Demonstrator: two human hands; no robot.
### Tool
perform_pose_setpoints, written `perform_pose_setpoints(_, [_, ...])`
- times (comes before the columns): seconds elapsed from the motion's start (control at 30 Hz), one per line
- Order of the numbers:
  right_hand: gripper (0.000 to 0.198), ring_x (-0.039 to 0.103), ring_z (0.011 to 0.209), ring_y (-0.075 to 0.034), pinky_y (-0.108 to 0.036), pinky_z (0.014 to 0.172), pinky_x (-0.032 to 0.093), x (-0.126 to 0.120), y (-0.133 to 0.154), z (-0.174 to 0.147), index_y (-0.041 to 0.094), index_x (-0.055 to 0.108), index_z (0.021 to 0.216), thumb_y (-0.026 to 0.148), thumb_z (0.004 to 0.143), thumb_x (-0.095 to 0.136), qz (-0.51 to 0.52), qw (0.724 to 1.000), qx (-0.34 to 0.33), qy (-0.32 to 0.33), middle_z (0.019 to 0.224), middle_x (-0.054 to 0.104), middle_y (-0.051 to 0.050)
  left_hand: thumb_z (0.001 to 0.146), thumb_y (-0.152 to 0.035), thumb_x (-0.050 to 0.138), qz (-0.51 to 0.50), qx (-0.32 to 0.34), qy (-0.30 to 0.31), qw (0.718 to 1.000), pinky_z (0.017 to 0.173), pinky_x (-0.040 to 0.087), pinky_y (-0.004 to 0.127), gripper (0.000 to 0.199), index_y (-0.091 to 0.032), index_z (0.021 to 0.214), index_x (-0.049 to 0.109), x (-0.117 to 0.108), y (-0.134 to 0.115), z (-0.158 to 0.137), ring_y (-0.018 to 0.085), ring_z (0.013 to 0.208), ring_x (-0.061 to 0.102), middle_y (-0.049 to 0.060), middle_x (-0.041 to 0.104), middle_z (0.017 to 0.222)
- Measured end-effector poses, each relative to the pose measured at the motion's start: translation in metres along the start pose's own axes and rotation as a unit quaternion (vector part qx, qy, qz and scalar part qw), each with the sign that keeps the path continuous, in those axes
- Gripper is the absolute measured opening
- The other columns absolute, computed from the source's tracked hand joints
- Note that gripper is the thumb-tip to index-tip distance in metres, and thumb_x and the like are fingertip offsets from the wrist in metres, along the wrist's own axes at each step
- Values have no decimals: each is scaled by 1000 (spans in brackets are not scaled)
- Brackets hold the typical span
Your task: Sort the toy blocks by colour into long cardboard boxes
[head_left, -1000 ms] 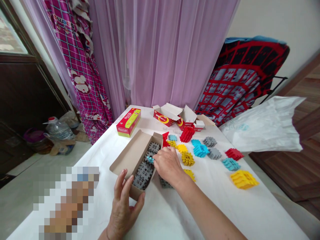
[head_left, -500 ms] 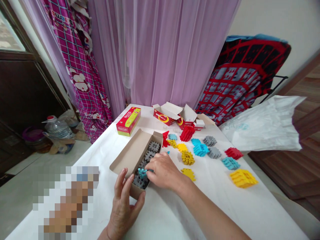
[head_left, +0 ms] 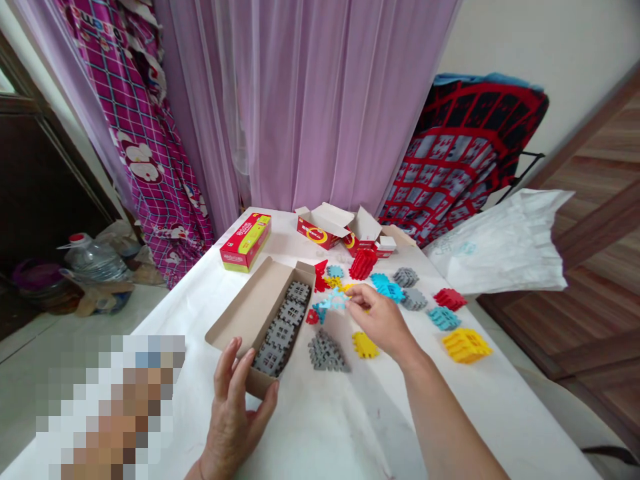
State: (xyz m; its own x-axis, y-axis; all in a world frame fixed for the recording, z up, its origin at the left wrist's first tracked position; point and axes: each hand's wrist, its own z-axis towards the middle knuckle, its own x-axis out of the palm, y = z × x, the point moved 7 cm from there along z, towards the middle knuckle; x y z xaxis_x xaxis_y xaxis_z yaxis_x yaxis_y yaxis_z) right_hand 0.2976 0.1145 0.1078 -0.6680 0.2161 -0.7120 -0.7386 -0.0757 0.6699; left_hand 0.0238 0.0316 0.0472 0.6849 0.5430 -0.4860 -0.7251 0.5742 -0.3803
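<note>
An open cardboard box (head_left: 240, 300) lies lengthwise on the table, its lid folded out to the left. Inside it runs a row of grey interlocking toy blocks (head_left: 281, 333). My left hand (head_left: 240, 393) grips the box's near end, fingers at the lid side and thumb on the front. To the right of the box, my right hand (head_left: 377, 317) pinches a light blue interlocking block (head_left: 336, 298) above the other pieces. Close below it are a small red piece (head_left: 312, 317), a grey block stack (head_left: 326, 351) and a yellow block (head_left: 365, 345).
Stacks of red (head_left: 363, 264), blue (head_left: 387, 287), grey (head_left: 414, 299) and yellow blocks (head_left: 467, 345) spread over the right side. A closed red-and-green box (head_left: 246, 241) and opened red boxes (head_left: 320, 230) stand at the back. A white bag (head_left: 500, 243) sits beyond the right edge.
My right hand has moved from inside the box to the right with the light blue block, uncovering the grey row and the grey stack. My left hand stays on the box.
</note>
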Motion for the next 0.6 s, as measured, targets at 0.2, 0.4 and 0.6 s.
perform_pose_setpoints(0.2, [27, 66, 68, -22, -31, 63, 47, -35, -120, -49, 25, 63, 91, 44, 77, 49, -34, 984, 158, -78, 74, 72, -2, 80, -15, 71, -5, -1, -2, 1000, 107, 47, 52, 79, -26, 149, 34, 0, 2, 0, 33, 139, 43, 17, 40, 150])
perform_pose_setpoints(0.4, [31, 68, 74, -23, -32, 66, 50, -25, -169, -79, 24, 64, 96, 44, 81, 45, -62, 971, 213, -89, 80, 74, -3, 79, -14, 73, 8, 16, -9, 1000, 114, 39, 50, 84, -27, 151, 32, 1, 1, 3, 30, 141, 40, 15, 39, 153])
perform_pose_setpoints(0.6, [36, 65, 97, -24, -34, 84, 49, -37, -164, -72, 22, 70, 102, 43, 90, 43, -146, 974, 140, -102, 107, 71, -8, 77, -17, 76, 18, 29, -18, 999, 118, 33, 52, 87, -29, 152, 33, 1, 4, 2, 31, 142, 39, 11, 37, 157])
